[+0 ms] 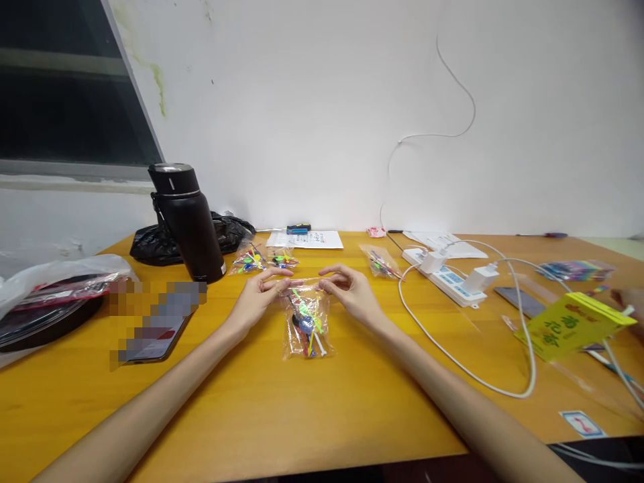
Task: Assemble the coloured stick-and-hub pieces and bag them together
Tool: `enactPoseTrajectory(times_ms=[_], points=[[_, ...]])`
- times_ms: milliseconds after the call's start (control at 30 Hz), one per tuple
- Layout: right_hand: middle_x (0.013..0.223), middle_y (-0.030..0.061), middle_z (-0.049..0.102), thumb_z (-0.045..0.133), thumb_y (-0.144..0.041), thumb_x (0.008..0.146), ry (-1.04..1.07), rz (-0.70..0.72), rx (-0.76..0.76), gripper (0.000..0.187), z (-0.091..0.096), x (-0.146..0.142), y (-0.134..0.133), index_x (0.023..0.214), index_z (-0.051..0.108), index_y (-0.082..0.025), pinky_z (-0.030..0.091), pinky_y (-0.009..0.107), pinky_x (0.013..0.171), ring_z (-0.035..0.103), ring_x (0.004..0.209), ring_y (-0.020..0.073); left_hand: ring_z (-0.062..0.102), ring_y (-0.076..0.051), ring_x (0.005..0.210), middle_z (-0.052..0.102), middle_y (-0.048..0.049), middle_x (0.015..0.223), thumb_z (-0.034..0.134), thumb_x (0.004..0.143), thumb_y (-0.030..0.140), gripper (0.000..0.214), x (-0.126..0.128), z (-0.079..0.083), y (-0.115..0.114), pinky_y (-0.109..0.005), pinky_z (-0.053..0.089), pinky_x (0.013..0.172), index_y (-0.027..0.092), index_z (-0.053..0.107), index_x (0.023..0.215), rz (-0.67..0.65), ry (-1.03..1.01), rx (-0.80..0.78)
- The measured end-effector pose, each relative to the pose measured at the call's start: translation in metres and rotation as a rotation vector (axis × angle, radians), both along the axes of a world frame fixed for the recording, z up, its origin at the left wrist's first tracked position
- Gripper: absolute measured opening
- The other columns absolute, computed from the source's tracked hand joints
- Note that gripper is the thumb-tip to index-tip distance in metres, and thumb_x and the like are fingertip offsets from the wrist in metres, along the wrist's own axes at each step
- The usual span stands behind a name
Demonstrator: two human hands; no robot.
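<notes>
A clear plastic bag full of small coloured plastic pieces lies on the wooden table in front of me. My left hand pinches its top left corner between thumb and fingers. At the top right corner, my right hand grips the bag's edge in the same way. The top edge is stretched between the two hands. Behind them lie similar small bags: a pair to the left and one bag to the right.
A black thermos and a phone are on the left, by a black plastic bag. To the right are a power strip with looping white cables and a yellow packet. Another person's hand shows at the right edge.
</notes>
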State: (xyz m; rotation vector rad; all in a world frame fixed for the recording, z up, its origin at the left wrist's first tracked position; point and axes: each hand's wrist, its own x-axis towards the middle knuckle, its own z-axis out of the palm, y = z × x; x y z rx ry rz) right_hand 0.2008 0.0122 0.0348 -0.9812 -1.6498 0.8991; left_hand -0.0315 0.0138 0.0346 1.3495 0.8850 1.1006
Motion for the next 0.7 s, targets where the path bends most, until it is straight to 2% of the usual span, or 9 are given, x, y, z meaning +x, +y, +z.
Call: enactPoseTrajectory(times_ms=[133,267,433,533,700], points=[[0.091,0.0077,0.077,0.07,-0.041,0.087,0.018,0.001,0.016,0.028,-0.001,0.0,0.0,0.104,0.067,-0.019,0.057,0.038,0.085,0.074,0.09,0.022,0.073,-0.026,0.102,0.079,-0.0095,0.104,0.075,0.08,0.052,0.048,0.001,0.001,-0.002,-0.034,0.055,0.087,0.021,0.063,0.114,0.021,0.006,-0.018],[0.09,0.0073,0.077,0.07,-0.043,0.087,0.055,0.007,0.035,0.028,-0.001,0.0,0.001,0.103,0.067,-0.02,0.057,0.036,0.084,0.074,0.09,0.0216,0.068,-0.024,0.112,0.073,-0.0097,0.121,0.071,0.084,0.052,0.044,0.004,-0.003,-0.003,-0.031,0.054,0.088,0.023,0.063,0.116,-0.006,-0.057,-0.038],[0.089,0.0059,0.077,0.071,-0.044,0.087,0.074,-0.007,0.054,0.029,-0.001,0.001,0.002,0.104,0.067,-0.02,0.057,0.034,0.081,0.072,0.085,0.0194,0.066,-0.027,0.117,0.067,-0.0121,0.132,0.076,0.082,0.045,0.053,0.006,-0.01,-0.005,-0.038,0.055,0.093,0.025,0.059,0.127,-0.131,-0.039,-0.095],[0.09,0.0055,0.076,0.07,-0.044,0.088,0.073,-0.014,0.057,0.029,0.0,0.002,0.002,0.106,0.067,-0.021,0.057,0.035,0.082,0.072,0.086,0.0193,0.06,-0.03,0.127,0.061,-0.0144,0.14,0.08,0.079,0.039,0.058,0.007,-0.011,-0.008,-0.043,0.05,0.103,0.024,0.057,0.13,-0.206,0.002,-0.076],[0.092,0.0058,0.075,0.067,-0.047,0.089,0.039,-0.027,0.05,0.032,0.0,0.004,0.001,0.108,0.066,-0.022,0.057,0.037,0.086,0.072,0.09,0.0207,0.058,-0.03,0.131,0.059,-0.0147,0.143,0.086,0.072,0.032,0.064,0.007,-0.01,-0.009,-0.047,0.044,0.112,0.023,0.058,0.128,-0.198,0.038,-0.093]])
